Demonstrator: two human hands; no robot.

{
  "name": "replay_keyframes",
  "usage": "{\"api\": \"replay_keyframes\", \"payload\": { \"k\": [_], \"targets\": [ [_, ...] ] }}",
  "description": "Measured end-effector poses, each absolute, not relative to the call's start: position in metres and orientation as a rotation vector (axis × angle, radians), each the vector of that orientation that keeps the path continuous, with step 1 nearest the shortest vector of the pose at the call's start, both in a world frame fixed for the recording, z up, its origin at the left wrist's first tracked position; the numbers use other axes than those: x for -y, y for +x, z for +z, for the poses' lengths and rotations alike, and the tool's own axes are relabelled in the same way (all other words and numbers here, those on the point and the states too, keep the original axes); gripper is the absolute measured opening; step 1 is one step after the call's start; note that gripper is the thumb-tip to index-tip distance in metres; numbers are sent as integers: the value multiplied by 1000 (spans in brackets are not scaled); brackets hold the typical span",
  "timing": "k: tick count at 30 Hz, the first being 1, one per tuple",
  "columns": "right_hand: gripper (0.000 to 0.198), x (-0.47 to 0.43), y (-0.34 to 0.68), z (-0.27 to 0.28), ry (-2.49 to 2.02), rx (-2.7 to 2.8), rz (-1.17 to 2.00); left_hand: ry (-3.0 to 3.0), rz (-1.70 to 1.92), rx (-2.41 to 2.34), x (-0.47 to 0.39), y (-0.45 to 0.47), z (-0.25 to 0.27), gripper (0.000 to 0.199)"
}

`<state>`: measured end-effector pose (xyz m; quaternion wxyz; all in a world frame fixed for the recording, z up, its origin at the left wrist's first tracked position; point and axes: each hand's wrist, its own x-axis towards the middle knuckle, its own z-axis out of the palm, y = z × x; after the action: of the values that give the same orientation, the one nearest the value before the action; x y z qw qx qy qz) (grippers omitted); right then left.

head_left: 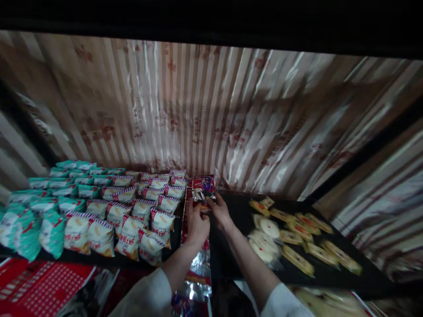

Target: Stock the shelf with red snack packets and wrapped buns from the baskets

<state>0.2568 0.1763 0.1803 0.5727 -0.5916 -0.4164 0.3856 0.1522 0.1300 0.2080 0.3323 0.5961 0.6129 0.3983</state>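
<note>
Both arms reach onto the dark shelf, to a dark red foil snack packet point(205, 182) near the back wall. My left hand point(198, 224) is closed at the packet's near left edge. Opposite it, my right hand point(220, 211) grips the near right side, its thumb and fingers over the edge. Below the hands, more red and silver packets point(198, 264) run in a column toward the shelf's front edge. Small white snack bags point(127, 231) with striped tops stand in rows just left of my left hand. The fingertips are partly blurred.
Teal snack bags point(51, 231) fill the shelf's left end. To the right lie yellow packets point(297, 259) and round white items in clear wrap point(264, 240). Striped plastic sheeting point(205, 110) hangs behind; a dark beam point(211, 26) crosses above. A red printed box point(42, 281) sits below.
</note>
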Motion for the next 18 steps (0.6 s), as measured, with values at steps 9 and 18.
{"api": "replay_keyframes", "payload": {
  "k": [9,18],
  "targets": [
    [48,-211,260,157,-1727,1157,725,1749,880,-1658,-157,151,182,48],
    [42,-221,245,164,-1957,1456,479,1845,821,-1698,-175,151,183,46]
  ]
}}
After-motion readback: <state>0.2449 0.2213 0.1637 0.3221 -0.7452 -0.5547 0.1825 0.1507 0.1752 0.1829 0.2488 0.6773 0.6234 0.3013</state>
